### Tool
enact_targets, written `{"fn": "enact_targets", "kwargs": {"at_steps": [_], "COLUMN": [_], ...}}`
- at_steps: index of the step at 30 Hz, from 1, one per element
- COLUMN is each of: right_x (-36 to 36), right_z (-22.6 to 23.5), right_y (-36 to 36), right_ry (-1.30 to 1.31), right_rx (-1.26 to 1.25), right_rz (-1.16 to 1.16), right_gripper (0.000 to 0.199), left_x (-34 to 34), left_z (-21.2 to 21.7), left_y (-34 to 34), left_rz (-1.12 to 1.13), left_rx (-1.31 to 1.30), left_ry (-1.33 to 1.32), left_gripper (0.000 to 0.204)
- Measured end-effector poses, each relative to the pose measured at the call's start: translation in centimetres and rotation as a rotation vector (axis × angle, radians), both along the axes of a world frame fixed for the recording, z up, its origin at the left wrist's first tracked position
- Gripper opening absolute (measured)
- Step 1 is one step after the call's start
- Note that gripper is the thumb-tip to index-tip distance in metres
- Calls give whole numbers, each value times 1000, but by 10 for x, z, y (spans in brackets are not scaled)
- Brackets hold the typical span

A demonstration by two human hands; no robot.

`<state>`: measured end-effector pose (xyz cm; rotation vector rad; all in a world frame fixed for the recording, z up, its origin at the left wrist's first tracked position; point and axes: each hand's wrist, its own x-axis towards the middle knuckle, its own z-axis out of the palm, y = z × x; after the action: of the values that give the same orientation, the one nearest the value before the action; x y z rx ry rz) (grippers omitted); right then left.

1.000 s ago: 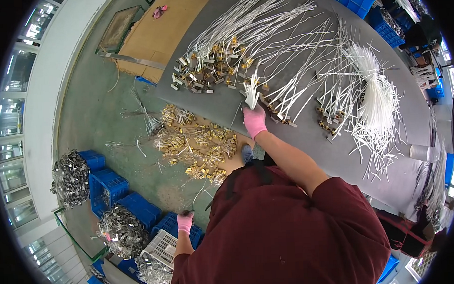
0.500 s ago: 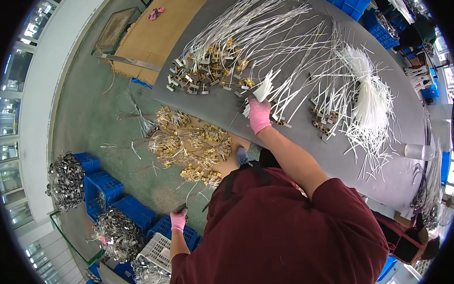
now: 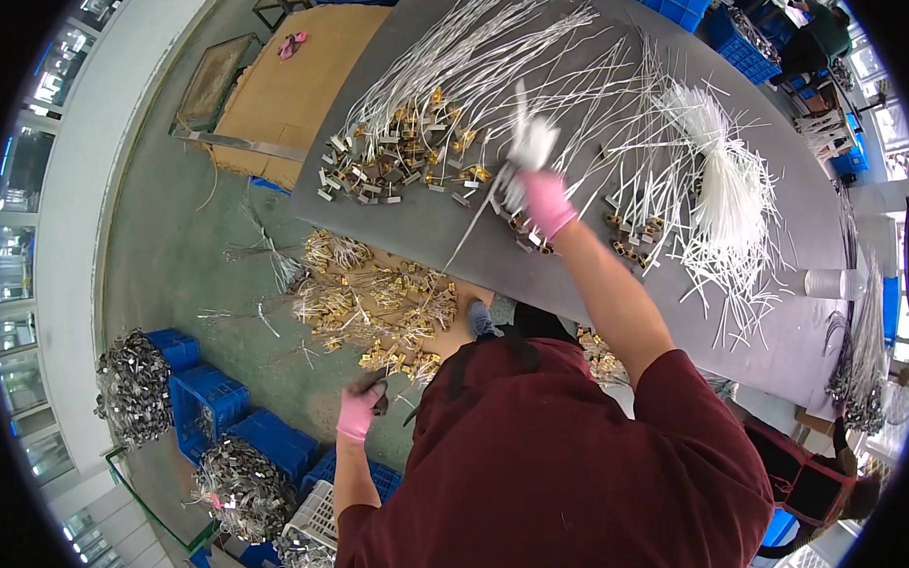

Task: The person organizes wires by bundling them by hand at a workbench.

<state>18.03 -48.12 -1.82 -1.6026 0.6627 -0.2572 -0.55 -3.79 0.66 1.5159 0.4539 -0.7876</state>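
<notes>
Both pink-gloved hands are busy — the right hand (image 3: 546, 203) has lifted, fingers pinching a bundle of white wires (image 3: 526, 146) above the grey table (image 3: 453, 234) middle, while the left hand (image 3: 362, 407) has swung down off its near edge, clenched on a dark tool (image 3: 376, 380).

a green workshop floor (image 3: 163, 254) lit by windows (image 3: 21, 329) along the left wall, with blue crates (image 3: 219, 407), flattened cardboard (image 3: 287, 80) and a grey worktable (image 3: 615, 278).

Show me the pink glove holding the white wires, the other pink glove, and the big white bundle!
Right hand (image 3: 547, 203), head view, back of the pink glove.
Left hand (image 3: 360, 410), head view, back of the pink glove.
White wire bundle (image 3: 729, 189), head view, middle of the bunch.
</notes>
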Motion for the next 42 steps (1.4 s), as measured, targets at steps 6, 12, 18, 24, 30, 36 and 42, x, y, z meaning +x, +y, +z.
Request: {"fn": "enact_targets", "kwargs": {"at_steps": [6,12,18,24,30,36,42], "right_x": [16,-45,-26,-11,-38,-41,-4], "right_z": [83,60,46,47,9,16,26], "right_y": [-6,81,39,-29,-8,61,103], "right_ry": [70,200,299,245,51,262,497], "right_rx": [-220,466,-115,-53,-120,156,392], "right_rz": [204,332,421,108,225,290,283], "right_gripper": [45,34,34,41,47,43,57], "left_x": [47,127,181,243,268,234,125], "left_z": [18,37,-11,-13,-10,-10,-13], "left_y": [-45,-144,-226,-266,-261,-198,-108], "left_rz": [-24,36,-32,-417,-677,-362,-168], "left_rx": [-306,-357,93,1064,1076,637,347], "left_ry": [7,-61,-596,-879,-795,-1022,-666], "left_gripper": [39,37,39,41,27,19,26]}}
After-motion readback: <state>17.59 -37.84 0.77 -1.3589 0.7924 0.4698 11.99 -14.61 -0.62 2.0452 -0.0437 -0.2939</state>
